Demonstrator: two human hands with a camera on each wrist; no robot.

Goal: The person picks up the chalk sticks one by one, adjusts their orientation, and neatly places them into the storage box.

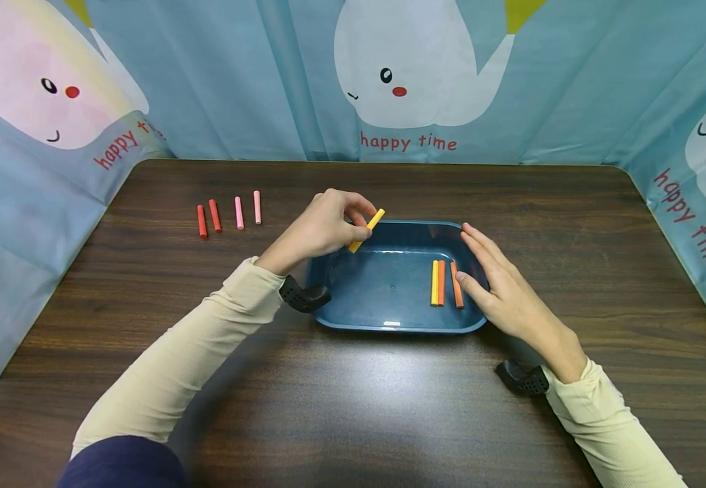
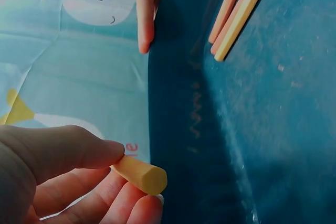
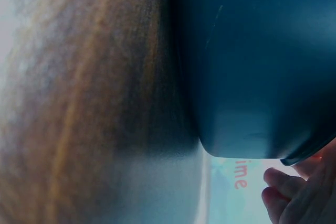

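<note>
My left hand (image 1: 333, 220) pinches a yellow chalk stick (image 1: 375, 219) between thumb and fingers, over the back left corner of the blue tray (image 1: 389, 329). The chalk's flat end (image 2: 156, 181) faces the camera in the left wrist view. My right hand (image 1: 505, 291) rests at the tray's right rim with its fingers extended, the thumb reaching inside beside an orange chalk stick (image 1: 457, 285). Left of that stick, another orange chalk stick (image 1: 441, 282) and a yellow one (image 1: 434, 282) lie side by side. In the right wrist view, the tray's outer wall (image 3: 252, 77) hides most of the fingers.
Two red chalk sticks (image 1: 201, 221) and two pink ones (image 1: 239, 213) lie on the dark wooden table (image 1: 328, 420), left of the tray. A light blue curtain (image 1: 225, 81) with whale prints hangs along the table's back and sides.
</note>
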